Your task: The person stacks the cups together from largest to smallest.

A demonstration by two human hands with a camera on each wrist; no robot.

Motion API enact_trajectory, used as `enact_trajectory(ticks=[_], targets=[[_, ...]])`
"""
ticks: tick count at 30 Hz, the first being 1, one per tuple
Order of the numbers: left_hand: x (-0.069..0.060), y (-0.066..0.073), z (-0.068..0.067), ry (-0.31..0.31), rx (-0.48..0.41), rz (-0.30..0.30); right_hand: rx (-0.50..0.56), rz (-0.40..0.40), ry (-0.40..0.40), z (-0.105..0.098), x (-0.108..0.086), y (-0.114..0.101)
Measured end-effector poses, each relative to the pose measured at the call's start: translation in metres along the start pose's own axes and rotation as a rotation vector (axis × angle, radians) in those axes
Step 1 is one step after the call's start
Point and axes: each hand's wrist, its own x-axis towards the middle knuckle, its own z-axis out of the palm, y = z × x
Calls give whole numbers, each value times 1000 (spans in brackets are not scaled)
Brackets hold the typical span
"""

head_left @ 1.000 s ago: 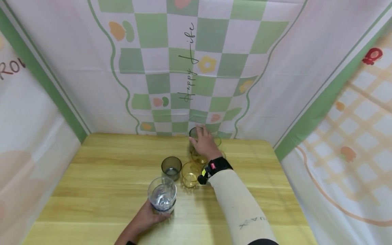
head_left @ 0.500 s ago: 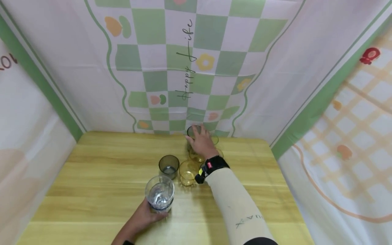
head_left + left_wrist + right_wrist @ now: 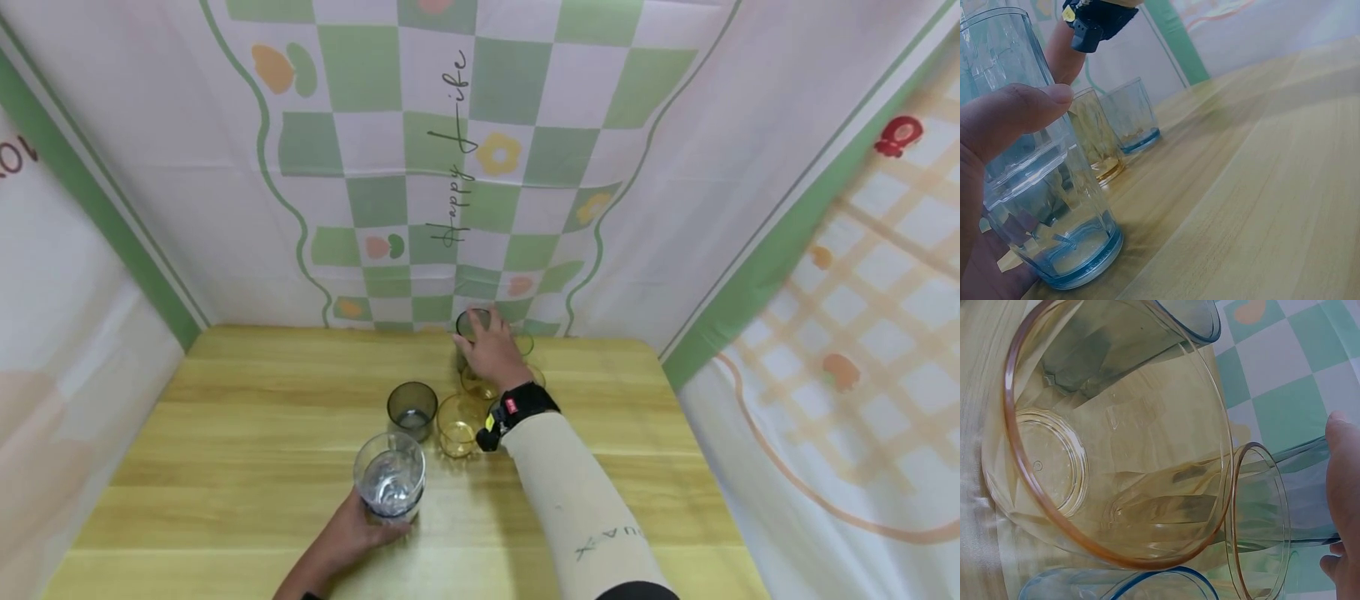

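My left hand (image 3: 358,533) grips a stack of two clear drinking glasses (image 3: 390,479), one nested in the other. In the left wrist view, the thumb wraps the upper glass, and the lower glass's bluish base is at the tabletop. My right hand (image 3: 492,354) reaches to the back and holds a grey glass (image 3: 1307,500), thumb on one side and fingers on the other. A smoky grey glass (image 3: 411,408) stands just beyond the left hand's stack. Beside it is an amber glass (image 3: 457,427); another amber glass (image 3: 476,385) stands under the right hand.
A greenish rim (image 3: 527,342) and an amber rim (image 3: 538,377) show to the right of the right hand; the forearm partly covers this cluster. A patterned cloth (image 3: 510,208) hangs right behind the glasses, at the back edge of the wooden table (image 3: 247,433).
The view has shifted slightly. Both hands keep the same hold, the left on the clear stack and the right on the grey glass; the other glasses stand as before.
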Motion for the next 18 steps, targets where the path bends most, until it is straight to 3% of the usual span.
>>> enact_trajectory(ticks=[12,18], targets=[[1,0,0,1,-15,1,-63,-48,-57,-4,1,-17],[2,2,0,-16,-27,-19,32,-36,-119,-12,0,-36]])
